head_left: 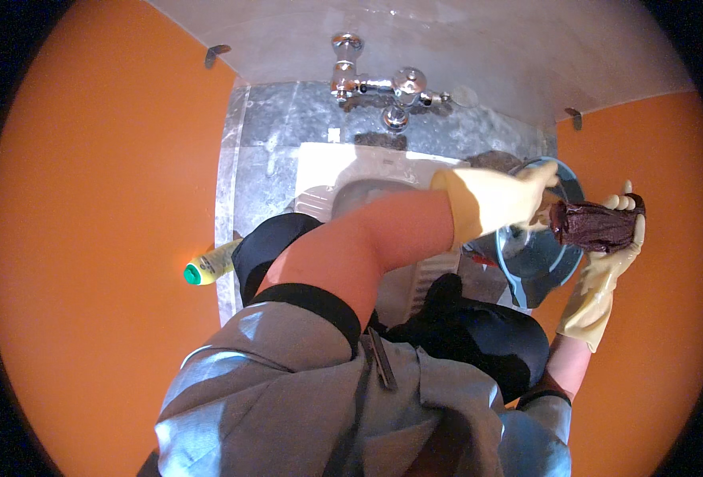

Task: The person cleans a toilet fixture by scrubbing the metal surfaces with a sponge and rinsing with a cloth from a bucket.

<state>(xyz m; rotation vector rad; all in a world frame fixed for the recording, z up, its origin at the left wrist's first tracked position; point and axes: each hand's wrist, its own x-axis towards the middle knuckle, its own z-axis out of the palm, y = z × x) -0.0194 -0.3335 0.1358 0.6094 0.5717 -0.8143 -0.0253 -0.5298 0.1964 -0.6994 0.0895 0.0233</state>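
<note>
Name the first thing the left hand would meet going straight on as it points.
Probably the cloth, just right of the left hand; depth is unclear, so it might instead pass that and meet the orange wall.

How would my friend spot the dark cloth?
Find the orange wall on the right, then the blue-grey bucket beside it. Nearby, the gloved right hand grips the cloth: a bunched maroon bundle, far darker than the pale yellow gloves.

Grey floor (276, 119) with a squat toilet (343, 165), a bucket (528, 292) and a yellow bottle (211, 265).
</note>
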